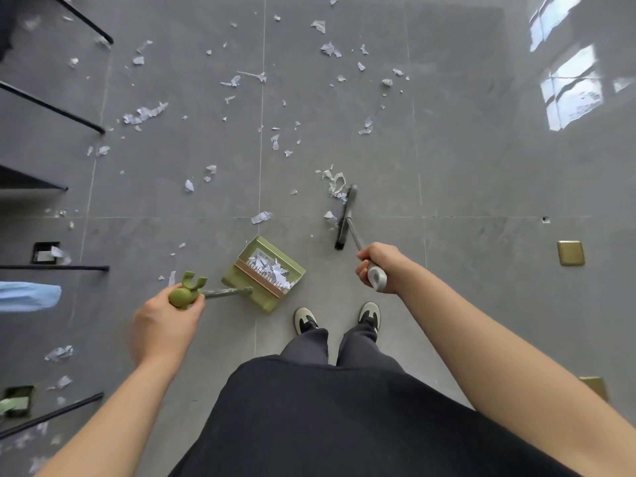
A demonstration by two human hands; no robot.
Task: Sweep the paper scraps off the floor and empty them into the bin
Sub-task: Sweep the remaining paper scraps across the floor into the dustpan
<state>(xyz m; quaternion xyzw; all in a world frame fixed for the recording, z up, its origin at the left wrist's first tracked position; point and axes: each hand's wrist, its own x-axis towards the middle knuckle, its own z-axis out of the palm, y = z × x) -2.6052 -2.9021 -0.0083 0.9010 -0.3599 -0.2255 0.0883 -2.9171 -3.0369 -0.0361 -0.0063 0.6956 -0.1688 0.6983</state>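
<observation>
Grey floor tiles (481,173) with thin pale joints fill the view, glossy enough near the upper right corner to mirror bright windows. Torn white paper scraps (144,113) are strewn over the far half of the floor, thickest toward the upper left and upper middle, with strays along the left edge. A small clump of scraps (335,182) lies against the far end of the broom head (345,218), whose dark bristles rest on the floor just right of centre. Its grey handle rises to the right hand (377,266), the fingers (361,270) curled and clamped round the pale grip. Left of the broom, and apart from it, stands the green dustpan (265,273), its tray on the floor and already holding a heap of white scraps behind a comb of teeth. Its handle runs left to a green knob with a forked clip, gripped by the left hand (161,321), the fingers wrapped round the top. Black and white shoes (306,320) and dark trousers sit just below the dustpan. Black furniture legs (51,106) cross the left edge, with a blue cloth (29,296) beside them. Brass floor plates (570,253) lie by the right edge.
</observation>
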